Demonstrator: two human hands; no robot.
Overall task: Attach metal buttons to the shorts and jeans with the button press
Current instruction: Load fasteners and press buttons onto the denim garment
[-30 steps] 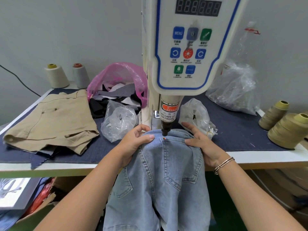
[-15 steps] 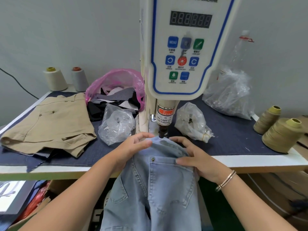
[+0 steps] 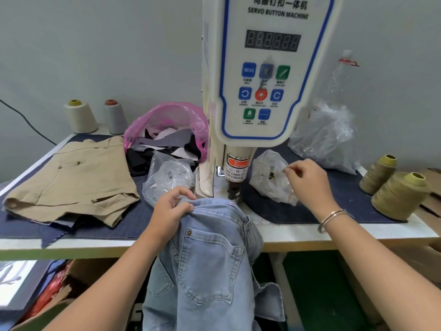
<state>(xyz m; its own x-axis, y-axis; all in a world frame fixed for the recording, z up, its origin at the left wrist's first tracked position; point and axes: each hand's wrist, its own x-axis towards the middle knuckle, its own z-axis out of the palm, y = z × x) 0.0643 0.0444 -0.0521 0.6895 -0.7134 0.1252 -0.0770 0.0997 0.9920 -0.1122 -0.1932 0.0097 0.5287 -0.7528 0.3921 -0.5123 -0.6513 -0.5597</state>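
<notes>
Denim in a pale blue, the jeans (image 3: 210, 254) hung over the table edge (image 3: 310, 235) with their waistband bunched just below the button press (image 3: 235, 187), and one metal rivet (image 3: 189, 232) already showed at a pocket corner. The left hand (image 3: 170, 211) was closed on the waistband, thumb and fingers pinching the fold. The right hand (image 3: 307, 182) was at the small clear bag (image 3: 267, 180) beside the press, fingertips pinched together; whether they held a button I could not tell. My reading was that the step in hand was fetching the next button, and the next move would call for seating it under the ram and sliding the cloth square beneath. Room was tight to the left, where another clear bag (image 3: 168, 175) and the khaki shorts (image 3: 71, 182) crowded in; the right had open mat before the thread cones (image 3: 401, 194).
</notes>
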